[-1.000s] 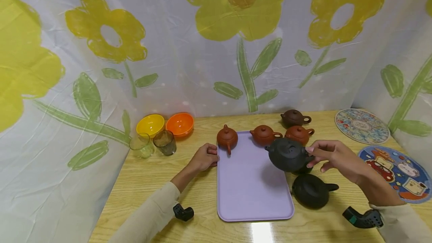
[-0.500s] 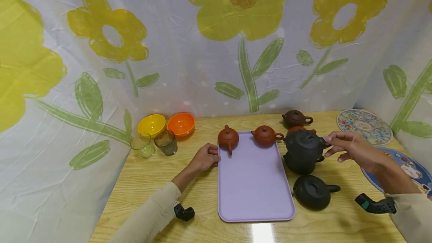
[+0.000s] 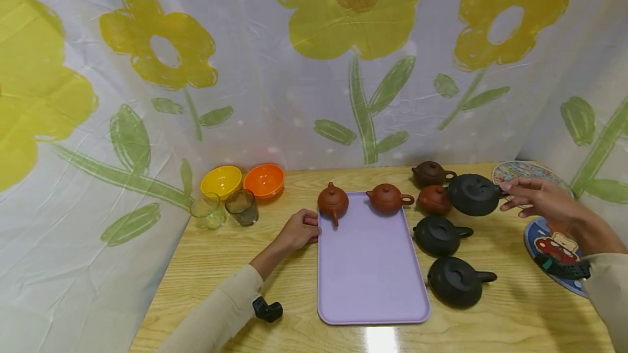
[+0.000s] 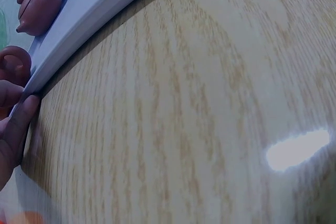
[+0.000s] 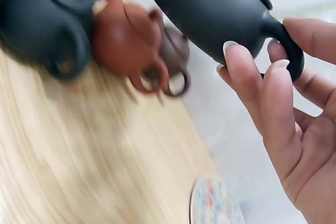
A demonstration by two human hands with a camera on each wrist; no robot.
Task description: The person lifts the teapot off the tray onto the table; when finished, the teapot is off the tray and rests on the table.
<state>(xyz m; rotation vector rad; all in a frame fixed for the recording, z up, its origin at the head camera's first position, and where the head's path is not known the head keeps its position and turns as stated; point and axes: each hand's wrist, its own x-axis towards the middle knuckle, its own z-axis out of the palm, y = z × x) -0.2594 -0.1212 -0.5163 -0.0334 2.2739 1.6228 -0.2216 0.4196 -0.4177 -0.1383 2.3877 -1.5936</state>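
Note:
My right hand (image 3: 532, 198) holds a black teapot (image 3: 472, 194) by its handle, lifted above the table right of the lilac tray (image 3: 370, 282). The right wrist view shows my fingers (image 5: 247, 82) pinching the black teapot (image 5: 210, 11) at its handle. My left hand (image 3: 299, 229) rests on the table with fingers against the tray's left edge (image 4: 79, 30); the fingertips (image 4: 23, 119) touch the rim. A red-brown teapot (image 3: 332, 201) sits at the tray's far left corner, another (image 3: 387, 198) at its far edge.
Two more black teapots (image 3: 439, 235) (image 3: 456, 281) stand right of the tray, with a red one (image 3: 434, 199) and a dark brown one (image 3: 430, 172) behind. Yellow (image 3: 221, 180) and orange (image 3: 264, 180) bowls and two glasses (image 3: 240, 207) stand far left. Patterned round mats (image 3: 551, 244) lie at right.
My right hand has carried the black teapot from over the tray's right edge to the right and further back, uncovering the black and red teapots behind it. The left hand has stayed put.

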